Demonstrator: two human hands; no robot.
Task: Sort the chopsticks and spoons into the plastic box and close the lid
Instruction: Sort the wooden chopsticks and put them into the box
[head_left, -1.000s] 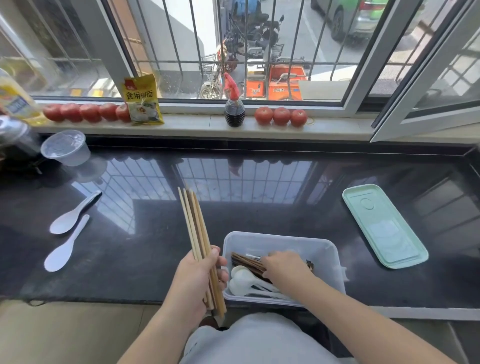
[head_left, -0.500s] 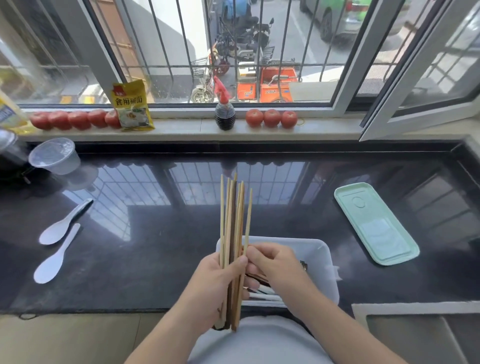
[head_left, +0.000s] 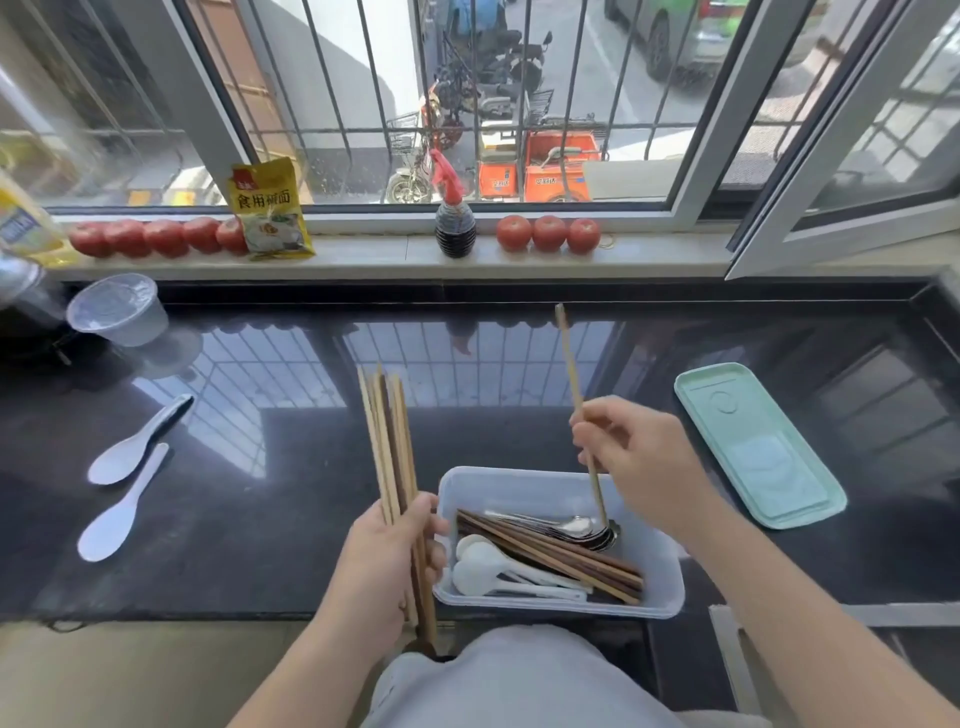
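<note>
A clear plastic box (head_left: 666, 571) sits at the counter's near edge with dark chopsticks, metal spoons and white spoons inside. My left hand (head_left: 387, 561) grips a bundle of wooden chopsticks (head_left: 387, 441) upright, just left of the box. My right hand (head_left: 631, 457) pinches a single light chopstick (head_left: 570, 374), its lower tip inside the box near the metal spoons (head_left: 566, 527). Two white spoons (head_left: 124, 483) lie on the counter at the left. The mint green lid (head_left: 758, 447) lies flat to the right of the box.
The black counter (head_left: 291, 499) reflects the window. A clear plastic cup (head_left: 117, 309) stands at the back left. On the sill stand tomatoes (head_left: 548, 234), a dark sauce bottle (head_left: 454, 228) and a yellow packet (head_left: 270, 210). An open window sash (head_left: 841, 156) juts in at right.
My right hand has pulled one light chopstick out of the bundle and carried it right, over the box. The left hand's bundle has shifted left.
</note>
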